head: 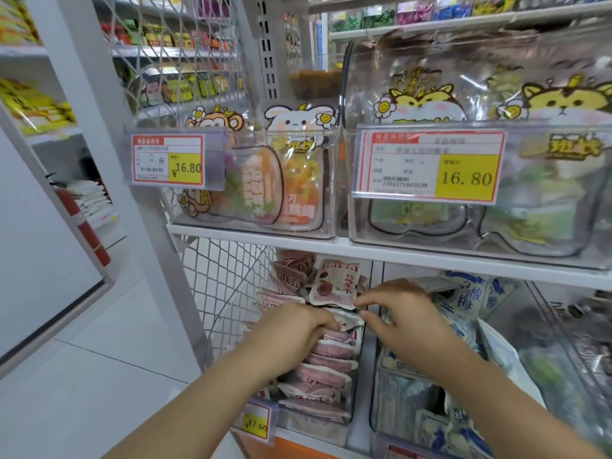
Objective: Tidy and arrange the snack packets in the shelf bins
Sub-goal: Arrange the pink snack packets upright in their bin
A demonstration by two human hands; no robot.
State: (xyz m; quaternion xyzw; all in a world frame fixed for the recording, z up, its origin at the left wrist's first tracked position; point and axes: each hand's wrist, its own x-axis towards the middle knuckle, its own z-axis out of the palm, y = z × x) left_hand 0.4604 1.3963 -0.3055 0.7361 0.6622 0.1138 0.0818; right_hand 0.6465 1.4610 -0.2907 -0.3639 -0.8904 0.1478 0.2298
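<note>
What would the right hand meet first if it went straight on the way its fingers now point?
Most likely the upright pink packet: the right hand points left toward it, fingertips seemingly at its lower right corner, though depth is unclear.
</note>
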